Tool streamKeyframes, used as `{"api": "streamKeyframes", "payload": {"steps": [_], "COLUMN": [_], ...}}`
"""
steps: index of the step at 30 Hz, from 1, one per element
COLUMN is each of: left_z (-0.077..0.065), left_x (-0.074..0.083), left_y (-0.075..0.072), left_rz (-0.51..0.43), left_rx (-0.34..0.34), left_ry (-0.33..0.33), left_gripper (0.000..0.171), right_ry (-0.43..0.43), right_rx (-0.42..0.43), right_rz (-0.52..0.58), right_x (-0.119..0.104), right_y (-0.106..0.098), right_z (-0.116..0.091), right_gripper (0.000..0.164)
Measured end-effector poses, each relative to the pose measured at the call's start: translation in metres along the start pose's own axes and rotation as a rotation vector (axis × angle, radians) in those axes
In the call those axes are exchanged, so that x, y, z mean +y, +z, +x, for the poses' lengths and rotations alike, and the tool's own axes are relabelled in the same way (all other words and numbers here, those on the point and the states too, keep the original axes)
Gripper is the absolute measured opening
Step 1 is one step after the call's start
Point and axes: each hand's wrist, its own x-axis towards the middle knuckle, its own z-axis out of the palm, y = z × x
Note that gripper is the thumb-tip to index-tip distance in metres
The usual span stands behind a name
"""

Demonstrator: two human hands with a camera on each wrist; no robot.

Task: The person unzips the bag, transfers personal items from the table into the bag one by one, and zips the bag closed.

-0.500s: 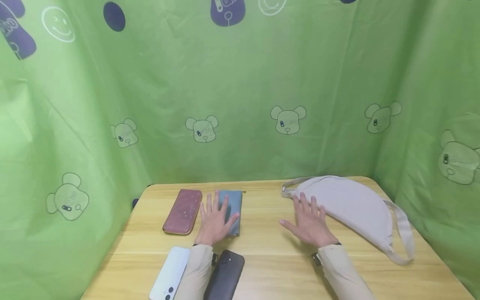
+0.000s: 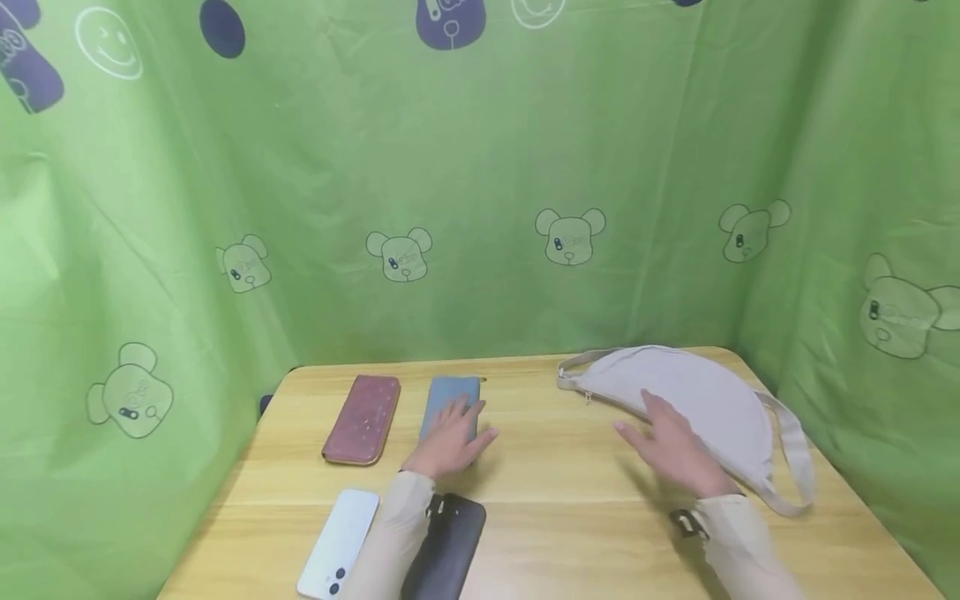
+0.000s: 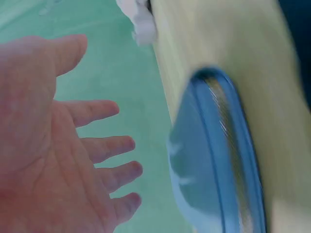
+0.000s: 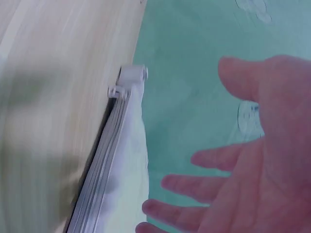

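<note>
My left hand [image 2: 447, 442] hovers over the near part of a blue zip wallet [image 2: 456, 390], fingers spread and holding nothing. In the left wrist view the wallet's gold zipper [image 3: 228, 131] shows along its edge, apart from the fingertips. My right hand [image 2: 678, 450] is held above the near edge of a pale grey crescent-shaped bag [image 2: 690, 383], its fingers straight and its palm bare. The right wrist view shows the bag's zipped edge [image 4: 104, 160] and a strap buckle [image 4: 132, 74] beyond the fingers.
A dark red zip wallet [image 2: 363, 418] lies left of the blue one. Nearer, a white phone [image 2: 339, 542] and a black phone [image 2: 448, 546] lie on either side of my left sleeve. The bag's strap [image 2: 797, 458] loops at the right. Green curtains [image 2: 480, 167] surround the wooden table [image 2: 555, 533].
My right hand has moved right and slightly nearer, turning inward. The left hand has shifted a little right, uncovering more of the blue wallet's far end. The objects stay where they lay.
</note>
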Motion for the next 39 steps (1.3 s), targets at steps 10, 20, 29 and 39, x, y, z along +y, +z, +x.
{"api": "streamKeyframes", "payload": {"steps": [10,20,29,39], "left_z": [0.046,0.095,0.128,0.14], "left_x": [0.018,0.039,0.067,0.096], "left_y": [0.014,0.052,0.083,0.091], "left_rz": [-0.232,-0.555,-0.985,-1.247], "left_rx": [-0.115,-0.103,0.011,0.065], "left_ry": [0.033,-0.133,-0.267,-0.315], "left_gripper": [0.062,0.064,0.07,0.083], "right_ry": [0.198,0.309,0.388,0.414], "right_rx": [0.024,0.009,-0.052,-0.038], "right_rz": [0.009,-0.036,0.007,0.026], "right_x": [0.066,0.106,0.117,0.118], "right_y": [-0.034,-0.042,-0.036,-0.039], "right_z": [-0.025,-0.042,-0.056,-0.059], "right_gripper": [0.094,0.1,0.106,0.106]}}
